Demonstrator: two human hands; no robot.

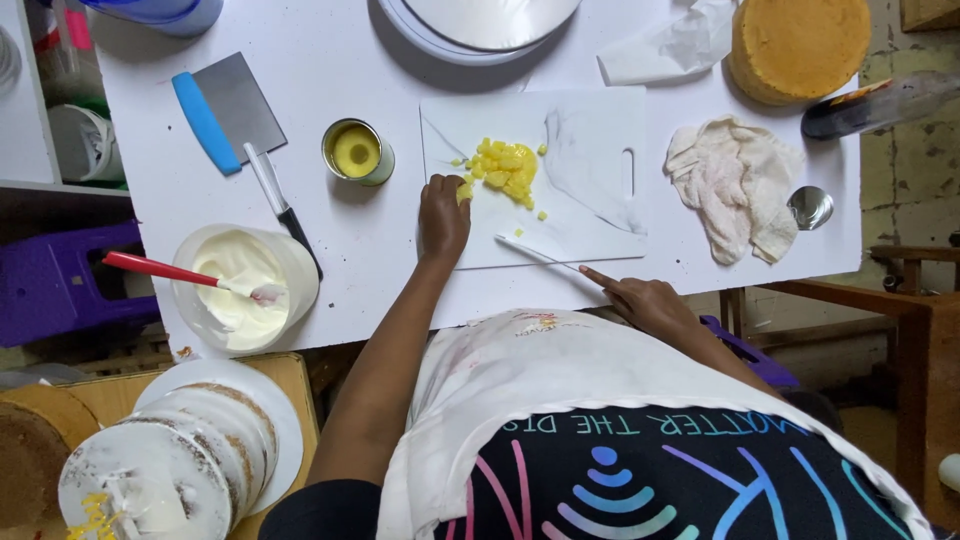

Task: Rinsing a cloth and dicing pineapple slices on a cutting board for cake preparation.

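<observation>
Seen from above, I am watching a person working at a white table, where a pile of diced yellow fruit is lying near the middle of a white cutting board. The left hand is resting at the board's near-left corner, fingers curled together and pinching a small yellow piece at the edge of the pile. The right hand is gripping a slim knife at the table's near edge, forefinger stretched along it, with the blade lying flat across the board's lower edge, apart from the fruit.

Just left of the board an open tin is showing a yellow slice inside. Further left, a blue-handled scraper and a black-handled palette knife are lying side by side, and a tub of white cream is holding a red-handled spatula. To the right of the board a crumpled cloth is sitting beside a metal spoon, with a round sponge cake beyond them.
</observation>
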